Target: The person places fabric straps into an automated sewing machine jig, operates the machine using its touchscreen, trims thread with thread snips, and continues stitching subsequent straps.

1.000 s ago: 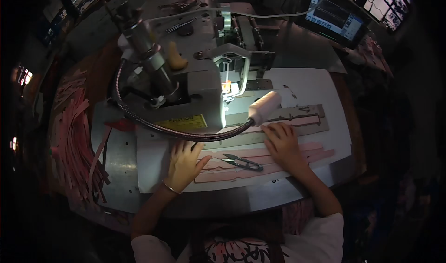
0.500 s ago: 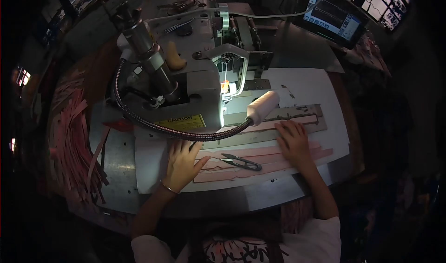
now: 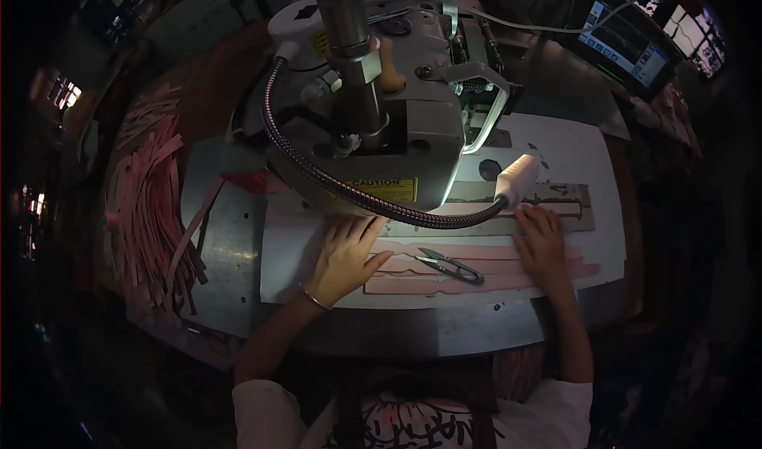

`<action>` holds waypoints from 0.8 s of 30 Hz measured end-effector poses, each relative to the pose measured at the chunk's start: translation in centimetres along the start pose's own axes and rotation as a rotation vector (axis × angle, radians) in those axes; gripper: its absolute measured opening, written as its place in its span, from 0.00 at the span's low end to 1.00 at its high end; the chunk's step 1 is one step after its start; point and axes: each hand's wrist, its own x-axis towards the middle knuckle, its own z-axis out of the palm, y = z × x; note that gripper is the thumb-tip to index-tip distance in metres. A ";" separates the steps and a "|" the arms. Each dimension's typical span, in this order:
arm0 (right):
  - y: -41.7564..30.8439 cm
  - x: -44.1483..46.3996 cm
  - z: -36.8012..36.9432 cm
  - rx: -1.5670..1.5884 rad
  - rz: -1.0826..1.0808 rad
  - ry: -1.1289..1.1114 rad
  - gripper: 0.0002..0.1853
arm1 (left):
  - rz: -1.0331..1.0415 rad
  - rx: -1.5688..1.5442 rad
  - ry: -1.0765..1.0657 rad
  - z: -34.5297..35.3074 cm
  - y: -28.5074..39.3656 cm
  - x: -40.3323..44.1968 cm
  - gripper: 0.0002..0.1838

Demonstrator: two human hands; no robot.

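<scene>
My left hand (image 3: 347, 257) lies with fingers stretched out on the white sheet (image 3: 294, 278), beside the left ends of several loose pink strips (image 3: 508, 279). Its fingertips are close to the front of the sewing machine head (image 3: 373, 143), which partly hides them. Flat on the right part of a grey template plate (image 3: 484, 225) is my right hand (image 3: 544, 243), fingers apart. A pink strip (image 3: 565, 208) sits in the plate's long slot beside those fingertips. Between my hands, thread snips (image 3: 452, 266) rest on the loose strips.
A flexible metal lamp neck (image 3: 341, 187) curves in front of the machine, ending in a white lamp head (image 3: 517, 181) above the plate. A bundle of pink strips (image 3: 147, 211) lies at the left. A lit screen (image 3: 619, 40) stands at the back right.
The camera view has swung left, so machine, table and hands appear farther right. Both hands stay in nearly the same places beside the strips and on the plate.
</scene>
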 end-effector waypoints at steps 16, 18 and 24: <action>0.0 0.6 -0.8 0.022 -0.060 -0.035 0.24 | -0.050 -0.080 -0.011 -0.3 0.5 0.8 0.27; -0.1 0.9 -1.0 0.023 -0.067 -0.044 0.24 | -0.051 -0.091 -0.007 -0.2 0.5 0.8 0.27; -0.2 2.0 -1.7 0.051 -0.116 -0.085 0.25 | -0.074 -0.056 0.003 -0.7 1.2 1.5 0.26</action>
